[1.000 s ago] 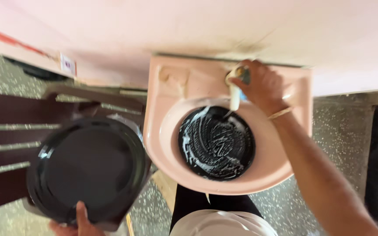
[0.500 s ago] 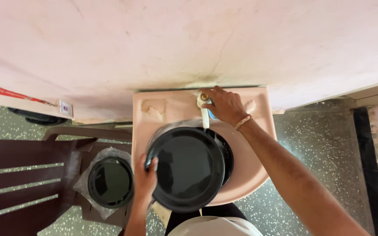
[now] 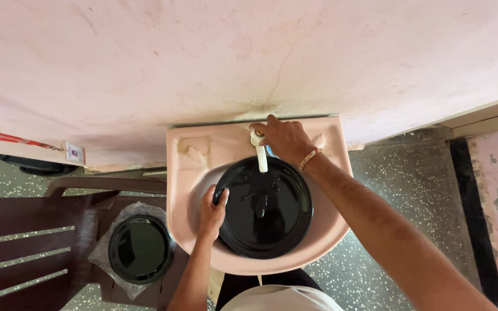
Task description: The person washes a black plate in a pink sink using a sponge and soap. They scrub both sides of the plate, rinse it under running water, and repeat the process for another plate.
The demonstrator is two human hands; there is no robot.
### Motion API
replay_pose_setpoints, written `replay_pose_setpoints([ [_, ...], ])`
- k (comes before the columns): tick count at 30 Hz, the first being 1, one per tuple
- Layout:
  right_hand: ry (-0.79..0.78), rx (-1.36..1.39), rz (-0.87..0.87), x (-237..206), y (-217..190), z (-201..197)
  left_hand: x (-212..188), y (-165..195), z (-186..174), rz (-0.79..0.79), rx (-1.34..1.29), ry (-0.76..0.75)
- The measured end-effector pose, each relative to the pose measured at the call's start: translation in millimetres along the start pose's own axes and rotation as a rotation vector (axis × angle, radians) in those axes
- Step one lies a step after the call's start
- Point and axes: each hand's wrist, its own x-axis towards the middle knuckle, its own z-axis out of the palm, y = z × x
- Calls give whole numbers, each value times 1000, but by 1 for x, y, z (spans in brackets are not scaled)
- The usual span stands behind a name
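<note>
Black plate (image 3: 266,207) in left hand (image 3: 211,210), right hand (image 3: 283,140) on tap (image 3: 259,151).

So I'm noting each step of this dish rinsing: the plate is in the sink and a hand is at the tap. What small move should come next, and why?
Probably turn the tap on with the right hand: it already grips the tap, the left hand holds the black plate right under the spout, and no stream shows.
</note>
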Motion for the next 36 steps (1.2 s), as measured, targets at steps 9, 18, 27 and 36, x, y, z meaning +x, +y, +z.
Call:
replay_pose_setpoints([
  [9, 78, 25, 358, 8, -31, 39, -4, 1, 1, 42, -62, 42],
  [18, 284, 858, 376, -88, -32, 75, -39, -14, -40, 63, 79, 248],
  [27, 282, 684, 378, -139, -73, 72, -120, 59, -45, 152, 137, 638],
  [36, 464, 773, 343, -115, -108, 43, -156, 126, 2, 532, 333, 726],
])
